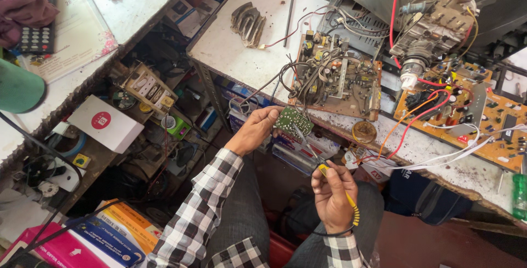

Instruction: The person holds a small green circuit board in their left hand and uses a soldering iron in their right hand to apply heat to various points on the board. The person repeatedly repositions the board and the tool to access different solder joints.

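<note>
My left hand (256,130) holds a small green circuit board (294,121) by its edge, just below the workbench's front edge. Thin wires run from this board up to a larger brown circuit board (340,78) lying on the bench. My right hand (332,194) grips a yellow-handled tool (343,194) whose metal tip points up toward the green board. A black wire loops around my right wrist.
An orange circuit board (483,122) and the rear of a picture tube (433,26) with red wires sit at right. The white workbench (247,54) edge runs diagonally. A remote control (38,32), white box (104,122), and stacked cartons (110,235) lie at left.
</note>
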